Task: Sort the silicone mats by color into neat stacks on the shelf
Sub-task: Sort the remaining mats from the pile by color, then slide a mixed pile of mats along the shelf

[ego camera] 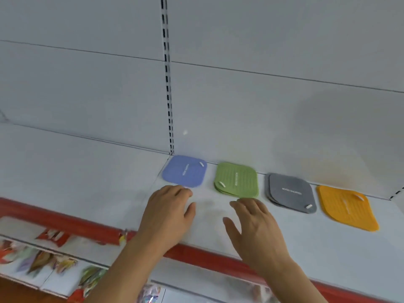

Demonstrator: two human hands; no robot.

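Four piles of silicone mats sit in a row along the back of the white shelf [218, 217], each apart from its neighbour: blue stack [184, 171], green stack [236, 180], grey stack [289, 192], orange stack [347, 207], left to right. Every mat is a rounded square, thin and floppy-looking, with a small white tab at one corner. Ribbed lines show on the green and orange tops; the blue and grey tops look smooth. Each top carries a line of white lettering, too blurred to read. Layered edges show under the green and grey tops; the number of mats per pile cannot be counted.

Your left hand [167, 212] lies flat on the shelf just in front of the blue stack, fingers loose, holding nothing. Your right hand [254, 224] hovers in front of the green stack, fingers spread, empty. A red strip [65, 221] edges the shelf front.
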